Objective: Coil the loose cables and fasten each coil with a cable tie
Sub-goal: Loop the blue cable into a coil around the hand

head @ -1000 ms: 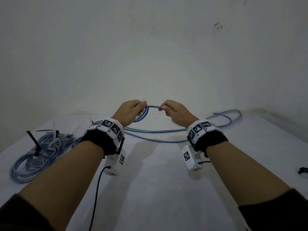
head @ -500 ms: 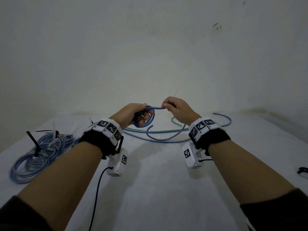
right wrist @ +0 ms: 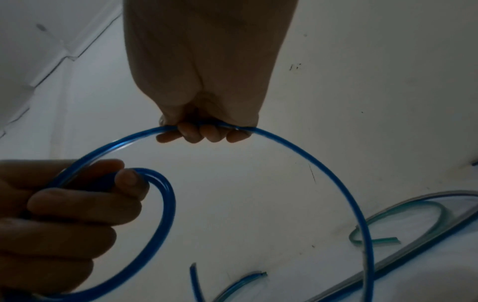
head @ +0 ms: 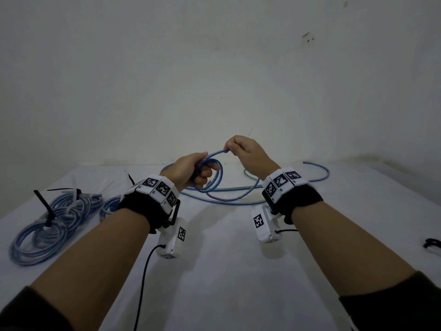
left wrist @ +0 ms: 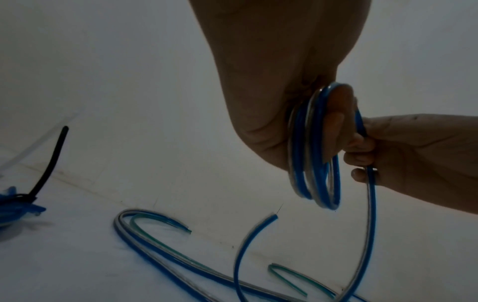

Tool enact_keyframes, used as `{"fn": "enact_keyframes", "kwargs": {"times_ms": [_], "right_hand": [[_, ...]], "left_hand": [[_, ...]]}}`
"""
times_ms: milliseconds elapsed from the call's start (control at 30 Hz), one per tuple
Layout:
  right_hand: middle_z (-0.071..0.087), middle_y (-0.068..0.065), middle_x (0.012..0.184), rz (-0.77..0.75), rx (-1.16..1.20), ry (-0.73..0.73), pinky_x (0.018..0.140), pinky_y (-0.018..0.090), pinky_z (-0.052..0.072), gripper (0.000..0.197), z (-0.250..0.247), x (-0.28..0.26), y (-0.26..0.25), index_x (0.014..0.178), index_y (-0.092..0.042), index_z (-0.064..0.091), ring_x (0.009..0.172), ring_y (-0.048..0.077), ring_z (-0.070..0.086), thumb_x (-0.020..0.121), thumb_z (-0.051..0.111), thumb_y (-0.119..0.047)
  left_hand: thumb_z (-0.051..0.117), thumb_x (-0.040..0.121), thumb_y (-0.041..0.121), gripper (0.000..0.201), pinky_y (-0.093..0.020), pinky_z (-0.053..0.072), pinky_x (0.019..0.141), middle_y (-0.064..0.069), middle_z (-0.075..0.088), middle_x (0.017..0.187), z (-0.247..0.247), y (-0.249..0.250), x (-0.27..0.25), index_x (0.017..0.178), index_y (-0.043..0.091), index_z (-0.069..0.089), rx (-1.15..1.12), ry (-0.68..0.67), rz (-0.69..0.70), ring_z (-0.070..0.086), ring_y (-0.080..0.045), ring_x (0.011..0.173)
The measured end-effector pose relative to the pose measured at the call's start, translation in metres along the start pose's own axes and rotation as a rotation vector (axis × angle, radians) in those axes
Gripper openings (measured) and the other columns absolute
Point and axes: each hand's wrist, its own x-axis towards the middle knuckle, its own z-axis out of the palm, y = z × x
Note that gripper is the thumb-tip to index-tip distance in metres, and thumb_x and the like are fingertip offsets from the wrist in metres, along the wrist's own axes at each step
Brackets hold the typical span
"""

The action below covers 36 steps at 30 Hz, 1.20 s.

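The springy, light blue cable (head: 216, 180) is gripped as small loops by the left hand (head: 191, 172) and pinched by the right hand (head: 245, 151); loops are best clamped where they cross.

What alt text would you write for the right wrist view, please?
The right hand grips a blue cable that arcs over to the left hand, which holds small loops of it. More cables lie on the white table.
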Motion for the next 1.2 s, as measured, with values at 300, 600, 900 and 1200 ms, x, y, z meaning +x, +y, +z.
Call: {"fn": "enact_keyframes", "kwargs": {"times_ms": [300,600,900,1200], "right_hand": [[0.048,-0.001,0.073,0.137,-0.034,0.014,0.065,0.020,0.039,0.017,-0.003,-0.021,0.020,0.101,-0.009,0.050,0.067,0.013,0.045,0.096,0.047,-0.025],[0.063,0.012,0.091,0.267,-0.466,0.341,0.072,0.031,0.039,0.017,-0.020,-0.029,0.061,0.091,-0.005,0.064,0.088,0.028,0.055,0.091,0.056,-0.021],[0.062,0.017,0.087,0.260,-0.280,0.493,0.065,0.028,0.037,0.012,-0.024,-0.015,0.046,0.092,0.001,0.059,0.075,0.022,0.051,0.092,0.047,-0.002],[0.056,0.001,0.078,0.143,-0.298,-0.027,0.066,0.021,0.036,0.021,0.001,-0.020,0.034,0.094,-0.002,0.063,0.070,0.013,0.045,0.095,0.042,-0.005]], "left_hand": [[0.025,0.101,0.036,0.041,-0.017,0.015,0.038,0.012,0.026,0.042,-0.017,0.009,-0.001,0.067,0.018,0.038,-0.229,0.094,0.156,0.021,-0.002,0.032],[0.025,0.099,0.023,0.035,-0.017,0.019,0.037,0.011,0.030,0.042,-0.028,0.012,-0.003,0.068,0.015,0.038,-0.286,0.121,0.189,0.023,-0.004,0.032],[0.024,0.102,0.031,0.035,-0.017,0.034,0.043,0.009,0.032,0.045,-0.016,0.017,-0.007,0.075,0.018,0.042,-0.372,0.034,0.285,0.032,-0.006,0.038],[0.024,0.101,0.013,0.028,-0.022,0.032,0.052,0.006,0.040,0.052,0.000,0.027,0.006,0.076,0.015,0.036,-0.338,0.202,0.445,0.037,-0.009,0.044]]}}
